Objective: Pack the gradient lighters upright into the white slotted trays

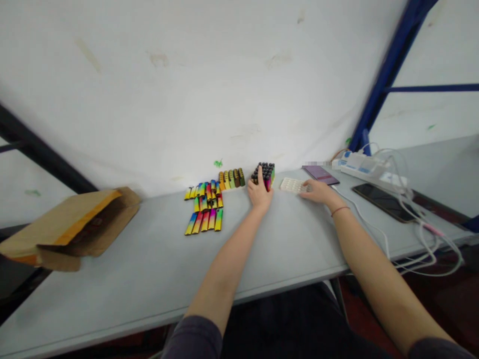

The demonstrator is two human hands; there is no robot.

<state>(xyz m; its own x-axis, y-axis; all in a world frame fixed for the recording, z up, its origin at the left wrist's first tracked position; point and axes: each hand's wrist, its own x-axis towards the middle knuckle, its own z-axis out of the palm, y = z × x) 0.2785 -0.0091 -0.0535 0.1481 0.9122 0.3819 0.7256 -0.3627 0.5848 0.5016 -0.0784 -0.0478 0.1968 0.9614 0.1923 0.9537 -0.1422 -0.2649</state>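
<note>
My left hand (pixel 260 193) is closed round the near side of a tight upright block of black-topped, rainbow-coloured slim cases (pixel 267 170), which look like lighters. Its index finger lies stretched over the black tops. To the right, my right hand (pixel 316 191) grips the right end of a white tray with rows of small pockets (pixel 290 184), which lies on the table. Left of the block stands a group of gold and dark slim cases (pixel 232 178). Several shiny rainbow slim cases (pixel 204 221) lie in rough rows nearer to me.
An open brown cardboard box (pixel 71 224) lies at the left of the grey table (pixel 149 279). At the right are a purple-screened phone (pixel 321 174), a black phone (pixel 383 202), a white power strip (pixel 368 167) and tangled white cables (pixel 430 249). A white wall (pixel 224 89) rises behind.
</note>
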